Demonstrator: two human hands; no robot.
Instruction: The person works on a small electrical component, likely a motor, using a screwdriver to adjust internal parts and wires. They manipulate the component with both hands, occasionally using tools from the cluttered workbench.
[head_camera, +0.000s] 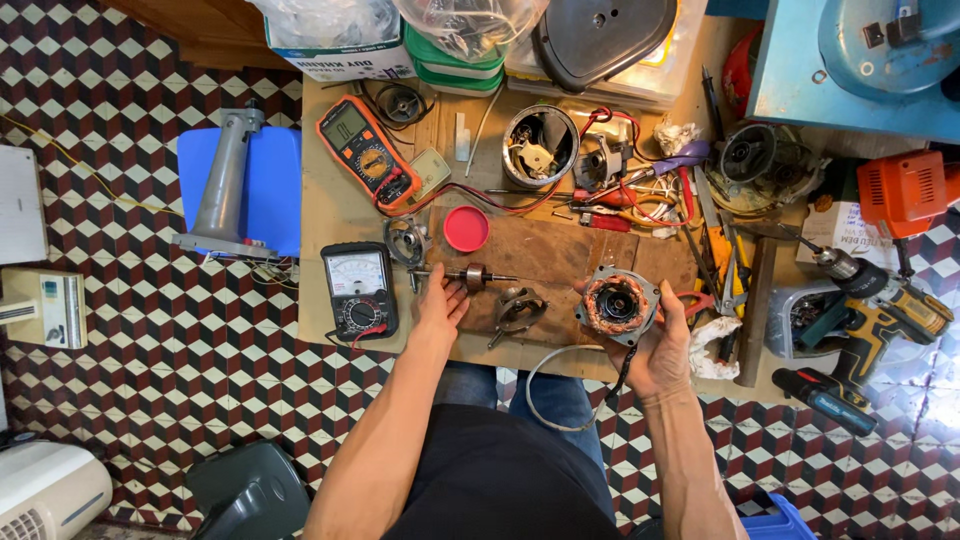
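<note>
Between right fingers (668, 312): motor stator (617, 303).

Bench inventory by count, taken from the head view.

Two hands are at the table: left hand (441, 305), right hand (662, 352). Two meters are present: one orange digital multimeter (367, 152) and one black analog meter (359, 290). One wound stator (616, 305), one rotor shaft (467, 276), one red round lid (466, 229), one open metal motor housing (540, 146). Two power drills lie at the right: one yellow-and-black drill (880, 300), one orange drill (905, 192). One grey column stand (226, 180) sits on one blue stool (272, 185).
</note>
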